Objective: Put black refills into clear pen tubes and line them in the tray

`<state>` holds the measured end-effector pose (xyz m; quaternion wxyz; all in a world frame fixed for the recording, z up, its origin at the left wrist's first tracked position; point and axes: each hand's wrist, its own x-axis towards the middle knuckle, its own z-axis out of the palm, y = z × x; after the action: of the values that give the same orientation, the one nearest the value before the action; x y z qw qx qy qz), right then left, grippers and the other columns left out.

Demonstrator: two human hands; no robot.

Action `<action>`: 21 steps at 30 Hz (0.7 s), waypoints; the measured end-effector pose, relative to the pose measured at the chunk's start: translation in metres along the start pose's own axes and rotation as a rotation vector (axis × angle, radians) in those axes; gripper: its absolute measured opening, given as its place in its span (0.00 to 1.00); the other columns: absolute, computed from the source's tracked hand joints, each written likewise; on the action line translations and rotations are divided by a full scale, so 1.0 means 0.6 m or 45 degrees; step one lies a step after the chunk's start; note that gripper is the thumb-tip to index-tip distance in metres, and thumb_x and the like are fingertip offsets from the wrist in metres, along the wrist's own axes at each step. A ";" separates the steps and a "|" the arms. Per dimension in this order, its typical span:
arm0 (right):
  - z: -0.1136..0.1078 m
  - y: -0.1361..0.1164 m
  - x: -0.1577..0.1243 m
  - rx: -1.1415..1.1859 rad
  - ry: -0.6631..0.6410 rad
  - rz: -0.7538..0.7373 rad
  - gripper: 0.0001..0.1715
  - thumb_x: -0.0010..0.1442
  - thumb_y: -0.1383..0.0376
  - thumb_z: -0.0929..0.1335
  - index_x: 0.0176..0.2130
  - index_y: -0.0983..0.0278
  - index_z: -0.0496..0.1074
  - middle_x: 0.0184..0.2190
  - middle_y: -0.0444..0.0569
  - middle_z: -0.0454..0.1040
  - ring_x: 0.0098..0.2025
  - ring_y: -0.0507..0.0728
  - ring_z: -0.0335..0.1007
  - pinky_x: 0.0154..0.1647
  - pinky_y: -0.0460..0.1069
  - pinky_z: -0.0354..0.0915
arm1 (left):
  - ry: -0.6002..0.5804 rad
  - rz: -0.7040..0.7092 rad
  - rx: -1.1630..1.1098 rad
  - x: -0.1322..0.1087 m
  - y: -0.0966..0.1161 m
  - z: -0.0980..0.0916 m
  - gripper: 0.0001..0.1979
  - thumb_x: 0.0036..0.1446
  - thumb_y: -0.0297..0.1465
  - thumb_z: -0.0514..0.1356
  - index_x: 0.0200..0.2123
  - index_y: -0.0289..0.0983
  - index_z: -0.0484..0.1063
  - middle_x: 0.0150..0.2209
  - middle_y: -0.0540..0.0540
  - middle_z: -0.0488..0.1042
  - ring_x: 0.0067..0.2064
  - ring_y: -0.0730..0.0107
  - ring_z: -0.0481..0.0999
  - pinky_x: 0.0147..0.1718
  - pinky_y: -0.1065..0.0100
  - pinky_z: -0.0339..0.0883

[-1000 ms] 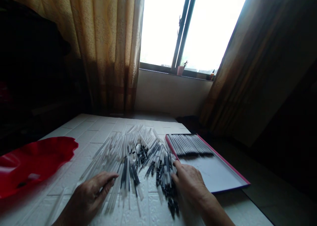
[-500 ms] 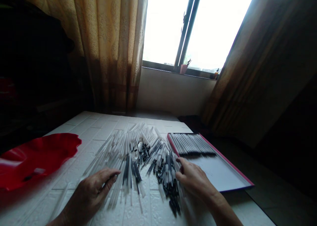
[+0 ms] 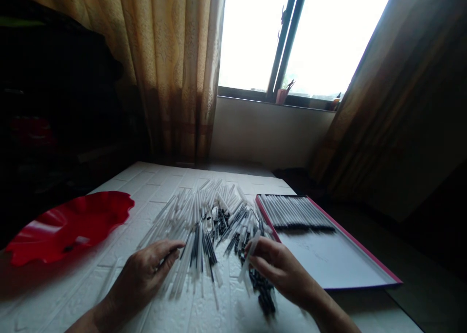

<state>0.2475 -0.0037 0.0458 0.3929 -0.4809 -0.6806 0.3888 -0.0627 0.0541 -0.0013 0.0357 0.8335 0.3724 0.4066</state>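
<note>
A loose heap of thin pens and refills (image 3: 207,226), clear tubes and dark ones mixed, lies spread over the white table (image 3: 120,211). My right hand (image 3: 280,269) is at the heap's right side, fingers pinched round one pale pen (image 3: 249,257) lifted slightly off the pile. Over at the heap's left edge, my left hand (image 3: 146,274) rests with fingers curled on the clear tubes; whether it grips one is unclear. A flat white tray with a pink rim (image 3: 346,265) lies to the right, with a neat row of pens (image 3: 295,215) at its far end.
A red wavy-edged plastic dish (image 3: 73,223) sits at the table's left. Patterned curtains (image 3: 171,65) hang behind, beside a bright window (image 3: 302,36) with small items on its sill. The floor drops away dark to the right of the tray.
My right hand has drawn back from the tray's edge toward the heap and picked up one pale pen. The left hand stays on the clear tubes. The camera has shifted slightly.
</note>
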 end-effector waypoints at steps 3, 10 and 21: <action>0.021 -0.002 -0.003 -0.142 -0.080 -0.059 0.04 0.58 0.67 0.64 0.31 0.63 0.68 0.27 0.43 0.68 0.30 0.53 0.63 0.31 0.46 0.60 | 0.036 -0.037 0.017 0.003 -0.003 -0.009 0.12 0.66 0.38 0.54 0.44 0.43 0.76 0.39 0.50 0.82 0.39 0.68 0.83 0.41 0.73 0.74; 0.036 -0.001 -0.001 -0.367 -0.085 -0.072 0.05 0.57 0.68 0.63 0.32 0.63 0.69 0.22 0.40 0.64 0.25 0.51 0.58 0.25 0.46 0.54 | 0.021 0.005 0.074 0.018 0.000 -0.024 0.11 0.66 0.33 0.54 0.43 0.42 0.77 0.40 0.47 0.80 0.41 0.67 0.80 0.41 0.70 0.74; 0.030 0.017 0.003 -0.210 0.057 0.092 0.46 0.58 0.60 0.62 0.69 0.71 0.43 0.23 0.38 0.64 0.25 0.54 0.62 0.28 0.48 0.59 | -0.382 0.230 0.225 0.014 0.072 0.000 0.12 0.58 0.24 0.59 0.45 0.41 0.75 0.42 0.44 0.79 0.44 0.57 0.77 0.46 0.56 0.70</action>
<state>0.2343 -0.0024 0.0297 0.3527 -0.5444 -0.6835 0.3347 -0.0337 0.0284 0.0196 -0.0190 0.9147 0.3209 0.2451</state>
